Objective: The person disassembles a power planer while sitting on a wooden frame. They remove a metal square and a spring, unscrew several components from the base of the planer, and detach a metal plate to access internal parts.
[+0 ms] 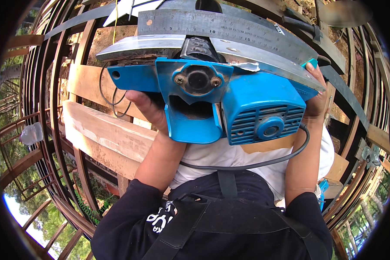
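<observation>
I hold a blue electric hand planer (264, 108) with its metal sole turned up and its vented motor housing facing me. My left hand (149, 110) supports its left end, thumb visible below the body, other fingers mostly hidden. My right hand (315, 97) grips the right end, a fingertip at the sole's edge. A steel ruler (247, 30) spans the top along the far edge of the sole, above the dark cutter drum (199, 50). A black power cord (242, 166) loops below the planer across my lap.
Pale wooden boards (104, 130) lie at my left over slatted framework. A long grey metal strip (351, 99) runs down the right side. Behind the planer are a dark bar (299, 26) and a thin yellow cord (115, 17). Railings and foliage show at both rims.
</observation>
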`<control>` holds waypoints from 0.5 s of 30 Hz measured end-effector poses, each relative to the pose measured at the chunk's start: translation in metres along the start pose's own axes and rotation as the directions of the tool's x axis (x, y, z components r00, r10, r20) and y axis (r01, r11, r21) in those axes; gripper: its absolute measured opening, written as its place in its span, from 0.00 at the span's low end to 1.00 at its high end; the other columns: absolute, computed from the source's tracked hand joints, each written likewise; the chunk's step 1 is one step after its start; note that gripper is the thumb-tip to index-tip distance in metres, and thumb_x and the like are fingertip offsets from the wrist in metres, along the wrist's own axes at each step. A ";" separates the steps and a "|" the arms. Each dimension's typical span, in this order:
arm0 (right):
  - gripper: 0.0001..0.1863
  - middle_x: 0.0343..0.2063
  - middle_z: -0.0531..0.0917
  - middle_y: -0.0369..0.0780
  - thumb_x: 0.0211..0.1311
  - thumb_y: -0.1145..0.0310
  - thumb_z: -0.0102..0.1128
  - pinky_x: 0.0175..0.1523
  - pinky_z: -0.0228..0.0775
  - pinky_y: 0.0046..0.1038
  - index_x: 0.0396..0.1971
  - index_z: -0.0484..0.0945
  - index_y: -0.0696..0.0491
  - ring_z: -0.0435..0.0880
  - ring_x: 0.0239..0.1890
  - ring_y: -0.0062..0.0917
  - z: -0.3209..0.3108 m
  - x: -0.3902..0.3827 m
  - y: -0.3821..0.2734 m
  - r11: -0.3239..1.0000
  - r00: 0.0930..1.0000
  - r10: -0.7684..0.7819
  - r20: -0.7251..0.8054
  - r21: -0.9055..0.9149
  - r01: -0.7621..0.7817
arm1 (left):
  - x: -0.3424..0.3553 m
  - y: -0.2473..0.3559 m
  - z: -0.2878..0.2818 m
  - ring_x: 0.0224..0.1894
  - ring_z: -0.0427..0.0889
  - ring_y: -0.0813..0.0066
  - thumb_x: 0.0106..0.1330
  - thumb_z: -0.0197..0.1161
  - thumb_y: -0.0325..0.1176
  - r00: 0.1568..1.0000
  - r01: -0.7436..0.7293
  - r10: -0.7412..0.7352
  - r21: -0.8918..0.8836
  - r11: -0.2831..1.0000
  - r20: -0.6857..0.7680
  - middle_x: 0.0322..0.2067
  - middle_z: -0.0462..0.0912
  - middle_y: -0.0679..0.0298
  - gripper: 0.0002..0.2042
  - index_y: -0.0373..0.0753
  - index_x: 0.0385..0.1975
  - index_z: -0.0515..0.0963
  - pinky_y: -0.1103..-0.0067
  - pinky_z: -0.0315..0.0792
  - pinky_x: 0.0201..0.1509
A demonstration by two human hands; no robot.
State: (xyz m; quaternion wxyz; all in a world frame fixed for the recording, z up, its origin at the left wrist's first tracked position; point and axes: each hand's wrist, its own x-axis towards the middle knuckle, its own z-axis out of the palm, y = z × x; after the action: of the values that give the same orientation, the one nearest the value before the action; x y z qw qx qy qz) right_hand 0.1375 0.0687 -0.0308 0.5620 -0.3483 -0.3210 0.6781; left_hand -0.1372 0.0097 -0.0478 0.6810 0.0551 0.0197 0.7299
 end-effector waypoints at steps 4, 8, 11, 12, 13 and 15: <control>0.15 0.39 0.82 0.41 0.67 0.65 0.53 0.48 0.77 0.28 0.49 0.73 0.57 0.84 0.41 0.26 0.002 0.000 0.000 1.000 1.000 -0.002 -0.008 -0.024 0.002 | 0.001 0.001 -0.001 0.58 0.76 0.57 0.53 0.51 0.77 0.999 -0.018 0.020 0.063 0.998 -0.038 0.55 0.77 0.59 0.42 0.50 0.60 0.70 0.53 0.69 0.64; 0.17 0.42 0.82 0.43 0.67 0.65 0.52 0.50 0.77 0.29 0.51 0.72 0.58 0.84 0.43 0.28 0.005 -0.001 -0.003 1.000 1.000 0.010 -0.003 -0.018 -0.010 | 0.002 -0.001 -0.002 0.57 0.77 0.56 0.54 0.51 0.76 0.999 -0.021 0.021 -0.001 1.000 0.032 0.56 0.77 0.59 0.42 0.51 0.60 0.69 0.51 0.69 0.63; 0.19 0.43 0.81 0.44 0.67 0.65 0.52 0.50 0.77 0.30 0.53 0.70 0.59 0.83 0.44 0.29 0.003 -0.002 -0.003 1.000 0.999 -0.013 0.038 0.010 0.013 | 0.003 -0.003 0.003 0.56 0.78 0.56 0.54 0.50 0.77 0.999 -0.034 0.034 -0.034 0.999 -0.003 0.55 0.77 0.58 0.41 0.53 0.60 0.70 0.52 0.70 0.63; 0.19 0.43 0.81 0.44 0.67 0.65 0.52 0.50 0.77 0.30 0.54 0.70 0.59 0.83 0.45 0.29 0.003 -0.002 -0.003 1.000 0.998 -0.021 0.053 0.019 0.020 | 0.003 -0.005 0.004 0.56 0.78 0.56 0.54 0.50 0.77 0.999 -0.040 0.040 -0.038 0.998 -0.021 0.55 0.78 0.58 0.41 0.53 0.60 0.70 0.52 0.70 0.63; 0.20 0.43 0.81 0.44 0.67 0.65 0.52 0.51 0.77 0.30 0.54 0.69 0.59 0.83 0.45 0.29 0.003 -0.001 -0.002 0.999 0.997 -0.026 0.071 0.028 0.024 | 0.002 -0.005 0.003 0.55 0.78 0.56 0.53 0.50 0.77 0.998 -0.053 0.051 -0.025 0.998 -0.041 0.55 0.78 0.59 0.41 0.53 0.60 0.70 0.52 0.70 0.63; 0.20 0.43 0.81 0.44 0.67 0.65 0.52 0.50 0.77 0.30 0.55 0.69 0.59 0.83 0.45 0.30 0.005 -0.002 0.000 0.999 0.999 -0.024 0.040 0.023 0.023 | -0.001 -0.003 0.001 0.55 0.78 0.57 0.52 0.50 0.78 0.996 -0.067 0.069 0.023 0.997 -0.061 0.55 0.78 0.60 0.42 0.53 0.59 0.71 0.53 0.71 0.62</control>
State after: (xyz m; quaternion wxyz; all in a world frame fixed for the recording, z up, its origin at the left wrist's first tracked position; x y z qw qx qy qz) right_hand 0.1339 0.0669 -0.0280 0.5673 -0.3242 -0.3287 0.6819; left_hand -0.1340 0.0089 -0.0471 0.6543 0.0401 0.0464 0.7537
